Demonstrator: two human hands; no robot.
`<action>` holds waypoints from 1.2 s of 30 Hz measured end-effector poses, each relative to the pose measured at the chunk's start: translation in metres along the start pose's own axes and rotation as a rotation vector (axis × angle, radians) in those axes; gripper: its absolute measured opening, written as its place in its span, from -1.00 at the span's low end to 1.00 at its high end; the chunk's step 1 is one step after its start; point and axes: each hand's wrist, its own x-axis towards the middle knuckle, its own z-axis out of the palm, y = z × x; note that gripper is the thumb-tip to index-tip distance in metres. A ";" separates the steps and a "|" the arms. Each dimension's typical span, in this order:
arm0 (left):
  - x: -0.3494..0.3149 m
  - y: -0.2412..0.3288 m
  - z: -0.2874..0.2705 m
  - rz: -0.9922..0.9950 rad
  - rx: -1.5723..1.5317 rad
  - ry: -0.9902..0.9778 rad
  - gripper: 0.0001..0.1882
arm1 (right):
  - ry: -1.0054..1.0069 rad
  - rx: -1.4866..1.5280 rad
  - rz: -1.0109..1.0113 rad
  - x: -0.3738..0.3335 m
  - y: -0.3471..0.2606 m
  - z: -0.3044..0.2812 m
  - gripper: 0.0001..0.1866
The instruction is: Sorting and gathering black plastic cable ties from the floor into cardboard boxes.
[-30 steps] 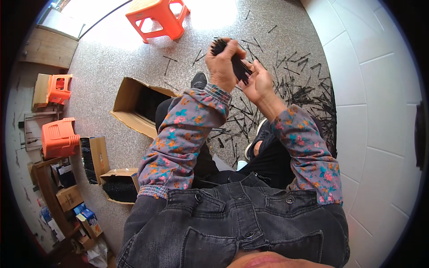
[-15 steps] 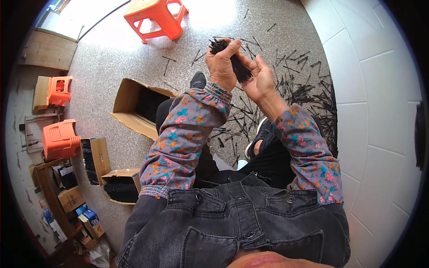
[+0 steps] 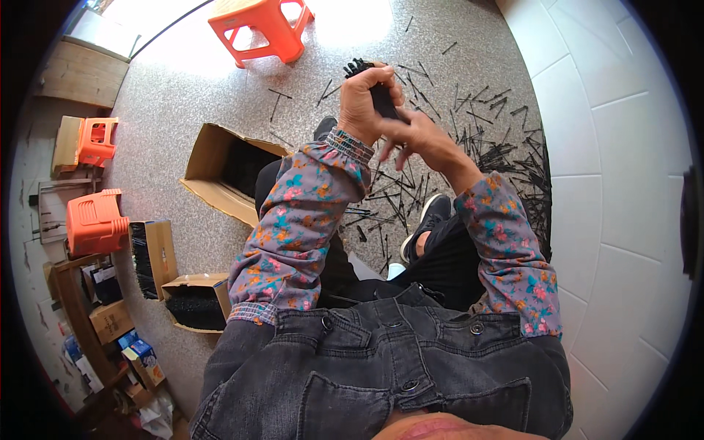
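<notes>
My left hand is closed round a bundle of thin black sticks, held tilted above the floor. A knobbly, uneven end of the bundle sticks out past the top of the fist. At the bundle's lower end is my right hand, its fingers stretched out, apart and slightly blurred. It seems to touch that end, though the contact itself is hidden behind the fingers. Beneath and to the right, many loose black sticks lie scattered over the speckled floor, thickest near the wall.
An open cardboard box, dark inside, stands left of my legs. Two smaller boxes, one a carton of black pieces, sit further left. Orange stools stand at the far side and left. A white tiled wall bounds the right.
My right hand has turned from palm up to back up and moved left across the bundle's lower end. My left hand keeps its hold, with the bundle a little more upright.
</notes>
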 end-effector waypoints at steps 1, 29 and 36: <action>0.000 -0.001 -0.001 0.003 -0.001 0.001 -0.89 | -0.016 -0.085 0.045 0.000 0.002 -0.003 -0.55; -0.029 0.004 0.008 -0.135 0.781 -0.173 -0.75 | -0.213 0.019 0.286 -0.010 0.005 -0.015 -0.88; -0.025 0.035 -0.006 0.294 1.250 -0.088 -0.66 | -0.147 -0.089 0.237 -0.017 -0.012 0.000 -0.76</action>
